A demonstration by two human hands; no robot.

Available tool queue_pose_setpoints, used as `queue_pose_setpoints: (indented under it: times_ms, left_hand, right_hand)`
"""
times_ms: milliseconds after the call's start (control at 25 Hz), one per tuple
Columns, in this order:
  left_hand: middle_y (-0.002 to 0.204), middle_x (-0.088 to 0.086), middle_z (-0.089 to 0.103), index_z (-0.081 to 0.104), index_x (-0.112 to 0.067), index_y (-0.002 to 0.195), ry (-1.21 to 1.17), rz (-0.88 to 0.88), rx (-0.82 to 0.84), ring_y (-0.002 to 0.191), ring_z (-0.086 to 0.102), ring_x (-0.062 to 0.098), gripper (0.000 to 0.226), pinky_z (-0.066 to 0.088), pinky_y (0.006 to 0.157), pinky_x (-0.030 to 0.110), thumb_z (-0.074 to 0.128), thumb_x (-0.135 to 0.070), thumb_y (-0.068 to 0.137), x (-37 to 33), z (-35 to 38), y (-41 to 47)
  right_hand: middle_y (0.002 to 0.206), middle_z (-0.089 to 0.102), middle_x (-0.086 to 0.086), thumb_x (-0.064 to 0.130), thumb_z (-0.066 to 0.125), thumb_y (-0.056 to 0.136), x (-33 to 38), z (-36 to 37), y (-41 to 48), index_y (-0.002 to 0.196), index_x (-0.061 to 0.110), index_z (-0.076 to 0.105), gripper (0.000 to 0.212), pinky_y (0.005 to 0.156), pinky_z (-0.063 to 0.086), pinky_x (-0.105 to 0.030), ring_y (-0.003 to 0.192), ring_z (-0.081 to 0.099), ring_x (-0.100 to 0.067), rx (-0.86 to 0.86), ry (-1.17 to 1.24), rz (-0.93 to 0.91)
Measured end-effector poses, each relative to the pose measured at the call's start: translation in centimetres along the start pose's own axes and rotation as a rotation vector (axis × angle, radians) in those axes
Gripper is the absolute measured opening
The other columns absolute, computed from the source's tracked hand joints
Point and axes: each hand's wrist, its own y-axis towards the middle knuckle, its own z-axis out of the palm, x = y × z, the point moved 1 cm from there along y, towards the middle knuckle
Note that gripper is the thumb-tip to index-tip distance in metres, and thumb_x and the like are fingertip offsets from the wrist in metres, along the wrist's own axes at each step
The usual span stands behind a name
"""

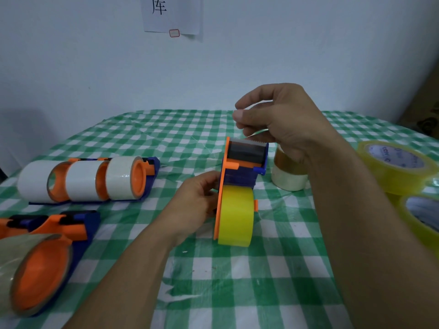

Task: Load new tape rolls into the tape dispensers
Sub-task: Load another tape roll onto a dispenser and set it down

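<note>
Dispenser (240, 172), yellow tape roll (235, 214) loaded, mid-table (237, 293): left hand (197, 203) grips its orange side; right hand (280, 122) pinches clear tape end (256, 132) above.

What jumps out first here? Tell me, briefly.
The yellow tape roll in the orange-and-blue dispenser, mid-table. The left hand steadies it while the right hand pinches clear tape above its cutter. Left of them lie more loaded dispensers.
</note>
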Motion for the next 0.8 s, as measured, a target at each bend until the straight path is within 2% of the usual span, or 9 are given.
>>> queue_pose_setpoints:
  times_ms: [120, 200, 280, 360, 440, 520, 600, 680, 800]
  left_hand:
    - [0.110, 0.022, 0.070, 0.072, -0.017, 0.110, 0.000, 0.011, -0.011, 0.096, 0.067, 0.046, 0.044, 0.060, 0.081, 0.051, 0.050, 0.017, 0.093, 0.2, -0.1, 0.2]
    - [0.110, 0.020, 0.071, 0.071, -0.015, 0.112, 0.001, 0.032, -0.022, 0.096, 0.069, 0.041, 0.042, 0.059, 0.082, 0.053, 0.051, 0.016, 0.093, 0.3, -0.2, 0.3]
    - [0.109, 0.014, 0.074, 0.069, -0.009, 0.117, -0.015, 0.052, -0.039, 0.093, 0.073, 0.032, 0.039, 0.062, 0.078, 0.047, 0.051, 0.016, 0.094, 0.4, -0.2, 0.4]
    - [0.107, 0.008, 0.076, 0.067, -0.006, 0.119, -0.029, 0.070, -0.056, 0.089, 0.075, 0.021, 0.038, 0.062, 0.072, 0.035, 0.051, 0.016, 0.094, 0.3, -0.3, 0.5]
    - [0.105, 0.006, 0.076, 0.067, -0.005, 0.118, -0.030, 0.074, -0.084, 0.087, 0.075, 0.017, 0.037, 0.060, 0.069, 0.028, 0.051, 0.016, 0.093, 0.4, -0.4, 0.5]
    - [0.106, 0.010, 0.076, 0.068, -0.005, 0.118, -0.031, 0.073, -0.113, 0.087, 0.074, 0.020, 0.037, 0.061, 0.069, 0.032, 0.052, 0.017, 0.092, 0.5, -0.4, 0.6]
    - [0.108, 0.012, 0.075, 0.068, -0.006, 0.118, -0.027, 0.067, -0.128, 0.091, 0.074, 0.029, 0.036, 0.063, 0.073, 0.043, 0.053, 0.015, 0.093, 0.5, -0.3, 0.5]
    - [0.109, 0.011, 0.075, 0.068, -0.007, 0.120, -0.034, 0.060, -0.137, 0.094, 0.071, 0.039, 0.036, 0.060, 0.077, 0.054, 0.053, 0.013, 0.094, 0.4, -0.1, 0.4]
    - [0.109, 0.011, 0.075, 0.068, -0.008, 0.120, -0.038, 0.058, -0.148, 0.096, 0.068, 0.046, 0.037, 0.056, 0.079, 0.061, 0.053, 0.013, 0.094, 0.2, 0.1, 0.3]
  right_hand:
    - [0.070, 0.074, -0.007, 0.004, 0.082, 0.078, -0.4, 0.4, 0.4, 0.104, 0.001, 0.069, 0.028, 0.060, 0.057, -0.028, 0.060, 0.067, -0.016, -0.034, 0.051, 0.100]
    - [0.067, 0.072, -0.007, -0.002, 0.078, 0.078, -0.7, 1.0, 0.5, 0.099, 0.000, 0.069, 0.022, 0.059, 0.058, -0.026, 0.058, 0.067, -0.015, -0.031, 0.157, 0.171]
    - [0.072, 0.070, -0.009, -0.005, 0.073, 0.080, -1.2, 1.9, 0.5, 0.095, -0.001, 0.070, 0.015, 0.055, 0.057, -0.027, 0.056, 0.067, -0.015, 0.001, 0.324, 0.275]
    - [0.074, 0.068, -0.012, -0.004, 0.066, 0.086, -1.7, 2.9, 0.4, 0.096, -0.002, 0.068, 0.011, 0.051, 0.057, -0.028, 0.055, 0.066, -0.018, 0.077, 0.507, 0.392]
    - [0.064, 0.065, -0.010, -0.001, 0.060, 0.090, -2.2, 3.5, 0.4, 0.095, 0.000, 0.064, 0.007, 0.047, 0.054, -0.027, 0.049, 0.063, -0.018, 0.126, 0.607, 0.468]
    - [0.055, 0.061, -0.007, 0.001, 0.056, 0.093, -2.5, 3.8, 0.6, 0.086, 0.004, 0.061, 0.009, 0.045, 0.051, -0.026, 0.043, 0.059, -0.017, 0.126, 0.649, 0.502]
    - [0.055, 0.059, -0.008, 0.002, 0.055, 0.094, -3.0, 3.9, 0.9, 0.079, 0.006, 0.058, 0.016, 0.046, 0.051, -0.027, 0.043, 0.058, -0.018, 0.105, 0.676, 0.525]
    - [0.062, 0.059, -0.009, 0.002, 0.054, 0.094, -3.4, 3.9, 1.1, 0.080, 0.006, 0.058, 0.015, 0.051, 0.054, -0.029, 0.048, 0.059, -0.019, 0.087, 0.684, 0.535]
    - [0.066, 0.058, -0.010, 0.001, 0.050, 0.091, -3.6, 4.0, 1.5, 0.084, 0.006, 0.059, 0.012, 0.056, 0.056, -0.032, 0.052, 0.058, -0.021, 0.058, 0.685, 0.547]
